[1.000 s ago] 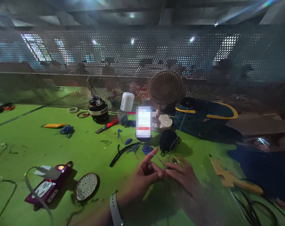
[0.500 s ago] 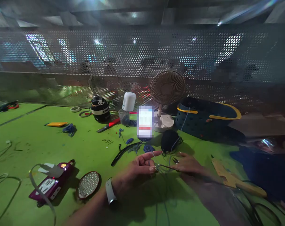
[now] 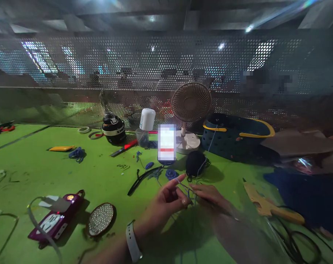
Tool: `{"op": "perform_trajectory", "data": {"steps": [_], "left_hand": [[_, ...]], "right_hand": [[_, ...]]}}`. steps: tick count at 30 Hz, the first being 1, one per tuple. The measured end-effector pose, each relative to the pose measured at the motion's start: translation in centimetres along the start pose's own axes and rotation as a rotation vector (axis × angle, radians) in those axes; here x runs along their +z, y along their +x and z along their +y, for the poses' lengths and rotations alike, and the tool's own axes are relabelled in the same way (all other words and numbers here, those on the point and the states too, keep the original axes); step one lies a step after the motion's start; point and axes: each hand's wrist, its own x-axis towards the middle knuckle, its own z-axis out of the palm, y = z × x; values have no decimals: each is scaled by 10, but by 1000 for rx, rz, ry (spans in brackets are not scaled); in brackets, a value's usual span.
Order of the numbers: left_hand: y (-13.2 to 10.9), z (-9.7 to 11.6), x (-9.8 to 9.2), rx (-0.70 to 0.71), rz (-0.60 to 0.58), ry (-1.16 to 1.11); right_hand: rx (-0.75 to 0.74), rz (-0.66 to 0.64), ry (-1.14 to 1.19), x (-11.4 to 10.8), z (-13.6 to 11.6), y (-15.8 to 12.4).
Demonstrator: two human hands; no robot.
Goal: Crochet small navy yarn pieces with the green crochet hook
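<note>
My left hand (image 3: 166, 200), with a pale watch strap on its wrist, pinches a small piece of blue yarn (image 3: 188, 193) between thumb and fingers. A strand runs over its raised index finger. Close against it, my right hand (image 3: 212, 196) is closed around a thin crochet hook, now mostly hidden by the fingers. Yarn strands hang below both hands. Just beyond them lie a dark yarn ball (image 3: 195, 164) and a coiled blue crocheted piece (image 3: 171, 175). Behind these stands a lit phone (image 3: 166, 143) with a blurred screen.
A fan (image 3: 191, 104) and a blue basket (image 3: 235, 137) stand at the back. To the left are a purple power strip (image 3: 57, 220), a round studded object (image 3: 101, 219) and a box cutter (image 3: 123, 148). A glue gun (image 3: 268, 205) lies right, near a person's dark sleeve (image 3: 301, 194).
My right hand has moved closer to the left, and the hook's shaft, visible between them before, is now largely covered. The whole view has shifted slightly.
</note>
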Motion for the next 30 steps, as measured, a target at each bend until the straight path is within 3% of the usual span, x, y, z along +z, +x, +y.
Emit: {"op": "perform_trajectory", "data": {"steps": [4,6,11,17,23,26,30], "left_hand": [[1,-5,-3,6,-7,15],[1,-3,-2,5,-5,31],[-2,10,3,-14,63,90],[-2,9,5,54,103,126],[-4,2,9,55,104,29],[-2,-1,7,-2,59,-84],[1,-2,-3,-80,-66,-203]], "right_hand": [[-211,-122,-115,-1,-13,3],[-226,-158,-154,-3,-12,5],[-327,-97,-191,-6,1,7],[-289,-109,-333,-4,-13,4],[-747,-187,-765,-10,-14,-3],[-798,-201,-841,-15,-12,-4],[-744,-174,-725,-18,-12,0]]}}
